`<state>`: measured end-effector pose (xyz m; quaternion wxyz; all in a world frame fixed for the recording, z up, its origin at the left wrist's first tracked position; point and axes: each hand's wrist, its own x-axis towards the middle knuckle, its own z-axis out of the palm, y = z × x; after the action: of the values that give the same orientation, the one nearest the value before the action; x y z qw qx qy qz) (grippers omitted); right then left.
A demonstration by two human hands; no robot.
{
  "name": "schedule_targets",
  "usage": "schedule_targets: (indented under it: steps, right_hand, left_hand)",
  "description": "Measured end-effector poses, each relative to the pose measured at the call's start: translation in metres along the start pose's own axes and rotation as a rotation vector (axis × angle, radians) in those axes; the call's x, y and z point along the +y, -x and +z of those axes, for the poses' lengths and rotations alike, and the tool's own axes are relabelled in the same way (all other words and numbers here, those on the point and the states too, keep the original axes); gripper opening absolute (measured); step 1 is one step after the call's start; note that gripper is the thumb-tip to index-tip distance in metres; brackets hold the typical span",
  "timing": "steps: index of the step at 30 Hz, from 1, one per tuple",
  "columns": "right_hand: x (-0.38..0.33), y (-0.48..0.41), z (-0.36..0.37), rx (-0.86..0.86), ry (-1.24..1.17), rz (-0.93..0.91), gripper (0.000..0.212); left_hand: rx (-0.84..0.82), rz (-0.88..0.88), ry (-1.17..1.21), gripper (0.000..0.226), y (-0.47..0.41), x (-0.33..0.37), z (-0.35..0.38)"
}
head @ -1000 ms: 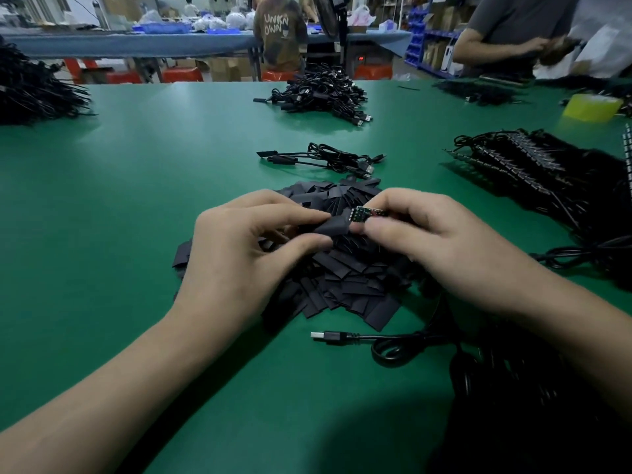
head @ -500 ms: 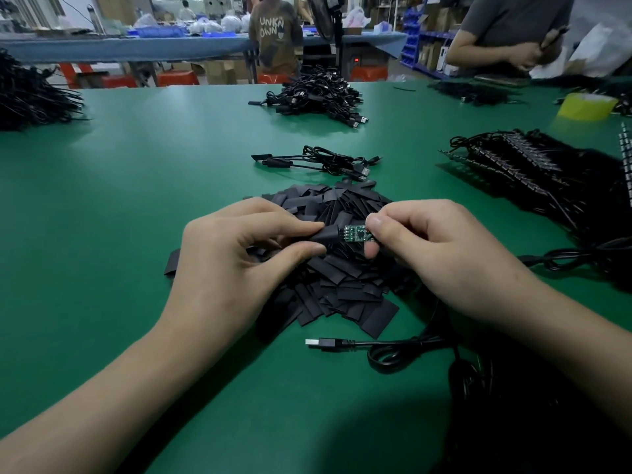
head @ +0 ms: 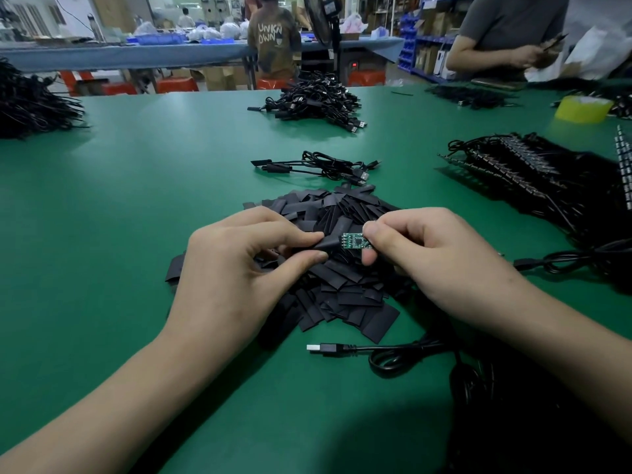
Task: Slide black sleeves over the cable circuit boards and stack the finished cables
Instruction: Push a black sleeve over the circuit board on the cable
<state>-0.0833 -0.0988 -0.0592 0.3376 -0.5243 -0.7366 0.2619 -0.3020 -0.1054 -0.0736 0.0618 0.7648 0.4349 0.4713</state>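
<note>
A small green circuit board [head: 354,241] is pinched at its right end by my right hand [head: 427,254]. My left hand [head: 239,268] pinches a black sleeve [head: 325,241] between thumb and forefinger, its open end touching the board's left end. Both hands hover over a heap of loose black sleeves [head: 342,289]. The board's cable runs under my right hand; its USB plug [head: 323,348] lies on the green table [head: 136,206] in front of the heap. A few finished cables [head: 318,167] lie beyond the heap.
A bigger pile of cables [head: 318,99] sits farther back. A dense bundle of cables [head: 540,179] lies at the right, another black bundle [head: 30,100] at far left. A yellow tape roll [head: 581,109] stands far right. People work at the far edge and beyond.
More of the green board shows now between my fingers. Both hands sit slightly lower in view, still pressing sleeve and board together.
</note>
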Motion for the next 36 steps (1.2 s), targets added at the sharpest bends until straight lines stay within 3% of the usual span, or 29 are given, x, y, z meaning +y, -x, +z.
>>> schedule_targets:
  steps: [13, 22, 36]
  right_hand:
    - [-0.0044, 0.0003, -0.0017, -0.024, 0.086, 0.034, 0.040]
    - [-0.0055, 0.0025, 0.0017, -0.002, 0.132, -0.010, 0.039]
    - [-0.0046, 0.0040, 0.0025, -0.090, 0.076, 0.003, 0.038]
  left_hand:
    - [-0.080, 0.134, -0.134, 0.020, 0.0006, -0.0057, 0.0007]
    - [-0.082, 0.002, -0.031, 0.023, 0.0020, -0.0019, 0.0022]
    - [-0.100, 0.183, -0.137, 0.024, 0.0028, -0.0007, 0.0040]
